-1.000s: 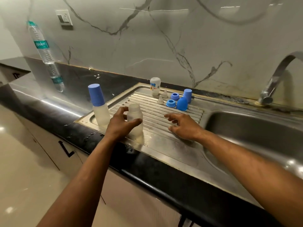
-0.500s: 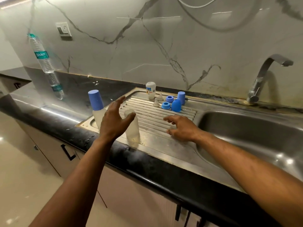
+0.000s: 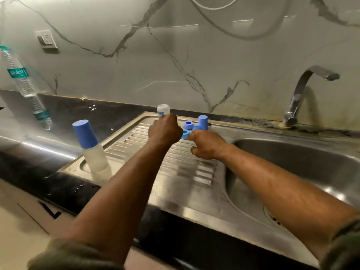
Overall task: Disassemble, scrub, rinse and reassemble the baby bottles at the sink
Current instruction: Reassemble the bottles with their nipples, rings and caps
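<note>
A frosted baby bottle with a blue cap [image 3: 91,151] stands at the drainboard's left end. At the back of the drainboard [image 3: 187,172], my left hand [image 3: 164,131] curls round the lower part of a small white bottle [image 3: 163,109], whose top shows above my knuckles. My right hand [image 3: 208,144] reaches beside it, fingertips touching a blue ring [image 3: 184,134], thumb held apart. A second blue ring [image 3: 188,124], a tall blue cap [image 3: 203,121] and a rounded blue cap [image 3: 196,128] stand just beyond. My left forearm hides the uncapped bottle and the teats.
The steel sink basin [image 3: 292,172] lies to the right, with the tap [image 3: 303,88] at its back edge. A plastic water bottle [image 3: 23,82] stands on the black counter [image 3: 58,188] at far left. A marble wall backs the counter.
My left hand has let go of the uncapped bottle and moved back to the small white bottle. My right hand has slid from the drainboard's middle to the blue parts.
</note>
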